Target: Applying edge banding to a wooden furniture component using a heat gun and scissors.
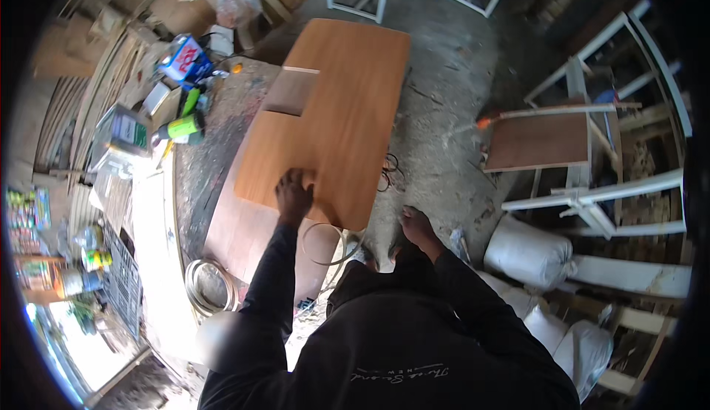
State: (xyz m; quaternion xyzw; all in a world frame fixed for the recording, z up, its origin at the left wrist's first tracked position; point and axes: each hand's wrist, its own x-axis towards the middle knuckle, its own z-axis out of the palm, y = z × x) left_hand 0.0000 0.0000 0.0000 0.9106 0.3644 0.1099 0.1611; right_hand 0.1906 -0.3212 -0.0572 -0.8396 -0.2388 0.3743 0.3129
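Taking the middle of the view as the clock's centre, the orange-brown board [336,107] stretches toward 12 o'clock, its near edge facing the person and its corners rounded. At its left edge is a darker rectangular patch; whether this is a cutout or an inset I cannot tell. The left hand [294,194], at 9 o'clock, lies on the near left part of the board, thumb and fingers apart. The right hand [418,229], at 4 o'clock, is off the board, just beside its near right corner, with its fingers curled in; I cannot tell whether they grip anything. A thin loop of strip [305,251] stands out from the near edge at 7 o'clock. A pale sheet [244,236] lies partly under the board at 8 o'clock, with a coil of strip [194,292] near it. A green-and-black tool [183,127] and a blue can [185,62] sit around 10 o'clock; white sacks [526,251] lie between 3 and 4.
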